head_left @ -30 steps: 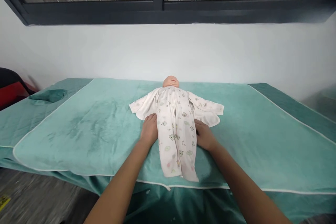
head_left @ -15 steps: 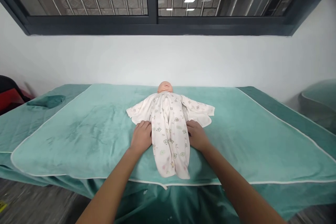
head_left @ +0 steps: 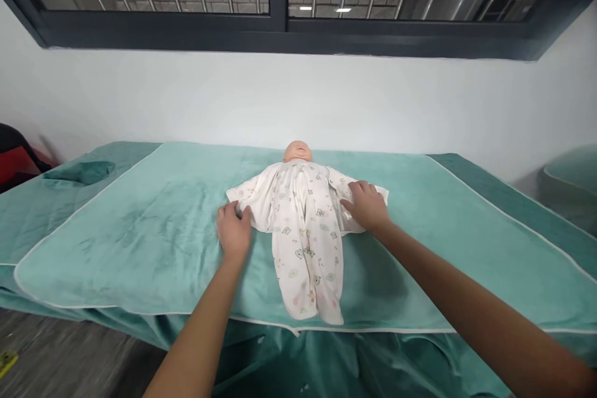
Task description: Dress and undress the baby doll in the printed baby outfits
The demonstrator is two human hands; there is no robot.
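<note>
Bed (head_left: 275, 364): reached almost from side to side, its dark green cover hanging in folds below the near edge; an oval hollow (head_left: 80, 172) showed toward the far left corner.
White wall (head_left: 298, 99): stood behind the far edge.
Pale green sheet (head_left: 158, 236): covered most of the bed, its white piping running close to the near edge.
Window (head_left: 277, 31): dark-framed, set in the wall, with metal bars behind the glass.
Printed white garment (head_left: 306, 249): lay midway between the left and right ends, legs pointing to the near edge; its print showed small animal faces, any lettering too small to read.
Right hand (head_left: 368, 206): lay loosely open over the sleeve (head_left: 339, 180) nearer the right end, thumb apart from fingers.
Left hand (head_left: 233, 230): curved at the other sleeve's lower edge, a wide gap between thumb and fingers.
Doll's head (head_left: 297, 150): rested by the far edge, just above the collar.
Yellow mark (head_left: 7, 362): on the floor (head_left: 60, 348) beyond the near left corner, too blurred to read.
</note>
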